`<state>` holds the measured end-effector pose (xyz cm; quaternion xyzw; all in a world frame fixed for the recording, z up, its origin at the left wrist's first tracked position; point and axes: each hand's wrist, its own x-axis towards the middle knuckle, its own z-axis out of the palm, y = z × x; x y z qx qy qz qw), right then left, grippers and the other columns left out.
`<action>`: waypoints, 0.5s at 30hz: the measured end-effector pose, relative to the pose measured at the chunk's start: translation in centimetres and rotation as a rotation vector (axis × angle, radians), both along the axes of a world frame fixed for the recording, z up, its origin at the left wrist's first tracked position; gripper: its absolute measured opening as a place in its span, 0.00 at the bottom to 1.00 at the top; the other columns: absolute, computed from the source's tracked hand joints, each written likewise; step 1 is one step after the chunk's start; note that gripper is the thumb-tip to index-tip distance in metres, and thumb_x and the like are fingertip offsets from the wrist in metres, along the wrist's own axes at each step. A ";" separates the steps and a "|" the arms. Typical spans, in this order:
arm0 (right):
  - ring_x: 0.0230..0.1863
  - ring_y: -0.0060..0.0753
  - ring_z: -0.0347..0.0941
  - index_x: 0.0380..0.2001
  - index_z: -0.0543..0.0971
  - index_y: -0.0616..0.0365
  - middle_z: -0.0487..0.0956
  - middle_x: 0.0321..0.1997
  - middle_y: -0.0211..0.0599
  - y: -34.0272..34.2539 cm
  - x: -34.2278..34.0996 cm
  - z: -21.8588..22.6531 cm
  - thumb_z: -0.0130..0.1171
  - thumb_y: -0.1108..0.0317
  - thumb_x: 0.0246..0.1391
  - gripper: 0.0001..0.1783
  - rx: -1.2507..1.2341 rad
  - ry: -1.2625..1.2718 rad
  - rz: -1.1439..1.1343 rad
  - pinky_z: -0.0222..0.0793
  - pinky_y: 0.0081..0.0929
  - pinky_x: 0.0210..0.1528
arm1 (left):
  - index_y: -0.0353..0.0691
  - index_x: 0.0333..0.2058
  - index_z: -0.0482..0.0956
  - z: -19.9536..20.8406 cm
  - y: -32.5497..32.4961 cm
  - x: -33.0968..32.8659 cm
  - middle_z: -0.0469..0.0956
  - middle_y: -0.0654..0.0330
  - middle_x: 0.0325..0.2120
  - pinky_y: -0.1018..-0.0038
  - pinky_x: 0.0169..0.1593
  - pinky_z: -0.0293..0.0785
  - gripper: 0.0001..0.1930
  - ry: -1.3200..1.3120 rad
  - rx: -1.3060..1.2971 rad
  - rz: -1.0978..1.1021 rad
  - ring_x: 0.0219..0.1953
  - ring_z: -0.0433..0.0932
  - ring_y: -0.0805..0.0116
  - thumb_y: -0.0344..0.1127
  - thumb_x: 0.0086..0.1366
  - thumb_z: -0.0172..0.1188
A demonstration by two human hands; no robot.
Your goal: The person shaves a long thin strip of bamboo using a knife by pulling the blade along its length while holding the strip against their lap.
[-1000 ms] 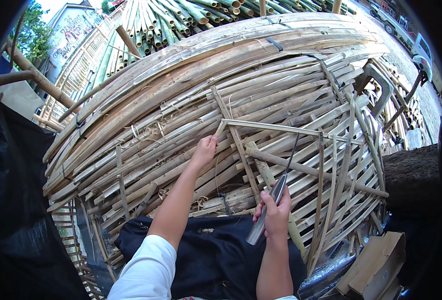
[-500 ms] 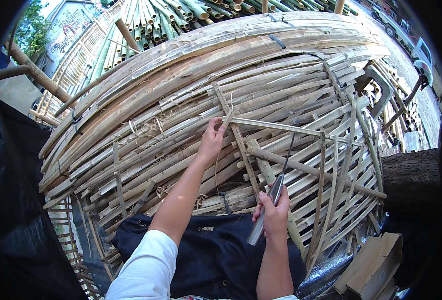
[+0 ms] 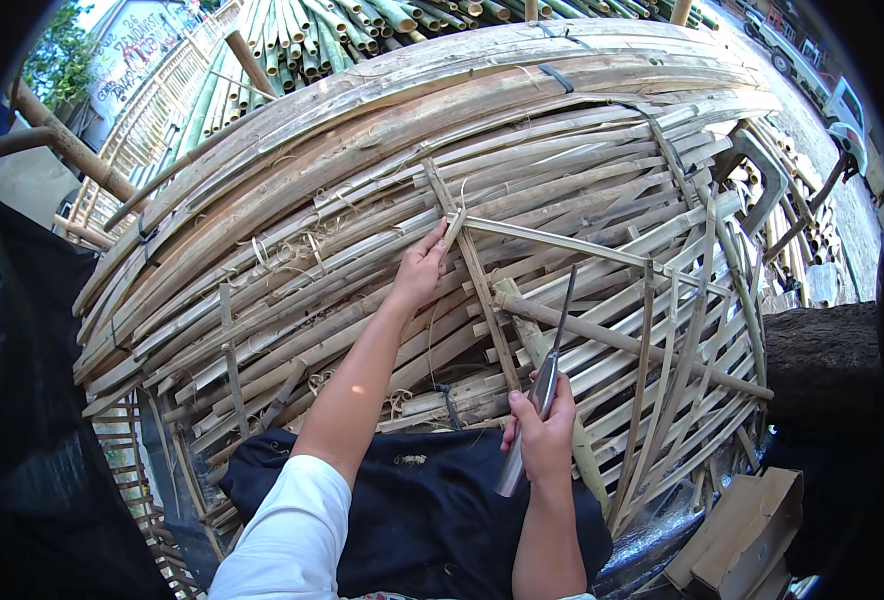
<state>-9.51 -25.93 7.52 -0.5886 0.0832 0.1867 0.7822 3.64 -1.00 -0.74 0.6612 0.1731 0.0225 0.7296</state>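
My left hand [image 3: 422, 268] reaches forward with its fingers closed on the near-left end of a thin, pale bamboo strip [image 3: 562, 243]. From there the strip stretches rightward above the stacked slats. In my right hand [image 3: 544, 428] is a knife [image 3: 552, 368] with a smooth metal handle, its long narrow dark blade pointing up and away. The blade stands near the strip; I cannot tell whether they touch. Dark cloth [image 3: 392, 505] covers my lap beneath both forearms.
Many split bamboo slats [image 3: 362, 160] are piled ahead, tied with dark bands. A thicker bamboo pole [image 3: 622, 340] crosses the slats at right. A cardboard box [image 3: 747, 535] sits lower right, a dark log [image 3: 822, 355] above it. Green bamboo poles [image 3: 302, 45] lie far back.
My right hand and the knife have turned slightly, so the blade leans less to the right. My left hand has shifted a little with the strip's end still held.
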 end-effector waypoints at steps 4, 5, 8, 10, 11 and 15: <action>0.14 0.17 0.66 0.43 0.63 0.61 0.66 0.19 0.27 -0.1 -0.1 -0.2 0.59 0.72 0.56 0.17 -0.023 -0.008 0.007 0.64 0.18 0.13 | 0.54 0.66 0.61 1.2 -0.4 -0.6 0.56 0.74 0.16 0.83 0.16 0.51 0.23 0.083 -0.175 -0.030 0.15 0.54 0.84 0.37 0.73 0.44; 0.14 0.17 0.66 0.44 0.63 0.62 0.66 0.19 0.27 -0.1 -0.1 -0.3 0.59 0.72 0.55 0.18 -0.031 -0.011 0.010 0.64 0.18 0.13 | 0.54 0.66 0.61 0.3 -0.3 -0.6 0.56 0.74 0.16 0.83 0.16 0.51 0.23 0.080 -0.175 -0.029 0.15 0.54 0.84 0.37 0.73 0.44; 0.14 0.17 0.66 0.46 0.63 0.63 0.67 0.19 0.27 0.1 -0.2 0.0 0.60 0.72 0.55 0.20 -0.044 0.001 0.025 0.64 0.18 0.13 | 0.53 0.66 0.60 -2.1 0.7 -0.9 0.56 0.74 0.15 0.83 0.16 0.52 0.23 -0.085 0.044 -0.011 0.15 0.55 0.84 0.37 0.73 0.44; 0.14 0.17 0.66 0.47 0.63 0.64 0.67 0.19 0.27 0.0 -0.2 -0.2 0.60 0.72 0.55 0.21 -0.049 0.001 0.022 0.64 0.18 0.13 | 0.52 0.66 0.61 -1.9 0.2 -1.1 0.58 0.74 0.15 0.83 0.16 0.54 0.23 -0.143 0.241 0.002 0.14 0.56 0.83 0.36 0.73 0.44; 0.14 0.17 0.66 0.48 0.63 0.64 0.67 0.19 0.27 0.0 -0.2 -0.3 0.60 0.72 0.55 0.22 -0.051 -0.004 0.021 0.64 0.18 0.13 | 0.52 0.66 0.61 -1.8 0.1 -1.3 0.58 0.74 0.15 0.83 0.16 0.54 0.23 -0.140 0.239 -0.001 0.14 0.56 0.83 0.36 0.73 0.44; 0.14 0.16 0.66 0.49 0.63 0.65 0.68 0.19 0.27 0.0 -0.2 -0.6 0.60 0.72 0.55 0.23 -0.086 -0.011 0.024 0.64 0.17 0.13 | 0.47 0.62 0.66 0.2 -0.7 -0.6 0.67 0.69 0.17 0.79 0.16 0.64 0.21 -0.008 0.183 0.048 0.15 0.64 0.82 0.37 0.71 0.48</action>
